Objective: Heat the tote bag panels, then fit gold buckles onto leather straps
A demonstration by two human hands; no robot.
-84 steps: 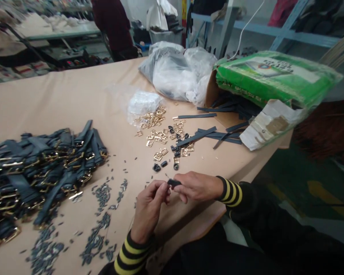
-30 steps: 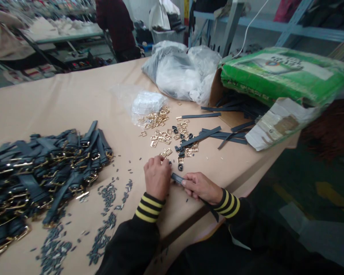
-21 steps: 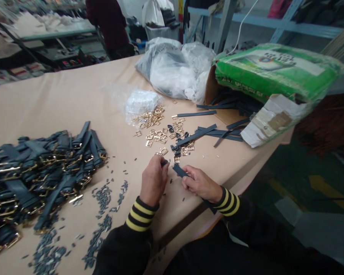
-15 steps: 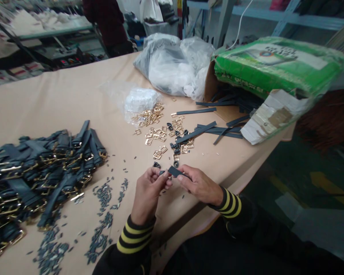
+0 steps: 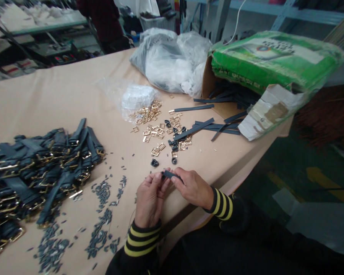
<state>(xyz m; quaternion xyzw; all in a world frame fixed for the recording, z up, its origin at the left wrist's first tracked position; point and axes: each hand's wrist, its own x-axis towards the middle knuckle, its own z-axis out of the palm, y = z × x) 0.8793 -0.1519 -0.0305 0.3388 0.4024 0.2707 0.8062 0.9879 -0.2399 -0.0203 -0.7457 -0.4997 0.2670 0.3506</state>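
Note:
My right hand [image 5: 193, 187] is closed on a short dark strap [image 5: 172, 175], thumb on top, its end pointing toward my left hand. My left hand [image 5: 151, 194] pinches a small dark piece [image 5: 163, 175] at the strap's end; the fingers partly hide it, and I cannot tell whether the strap passes through it. Just beyond my hands lie small dark loops [image 5: 154, 162] on the table. Gold rectangular buckle frames [image 5: 154, 131] are scattered behind them, and more dark straps [image 5: 194, 129] lie across some of these.
A large heap of dark straps with gold buckles [image 5: 46, 164] covers the table's left side. Small dark scraps [image 5: 101, 191] lie in front of it. Plastic bags [image 5: 172, 63] and a green box [image 5: 263, 65] spilling straps stand at the back. A person [image 5: 101, 23] is beyond the table.
Both hands have drawn slightly closer together, and the strap's end has come up against the small dark piece in my left fingers. The view has shifted a little.

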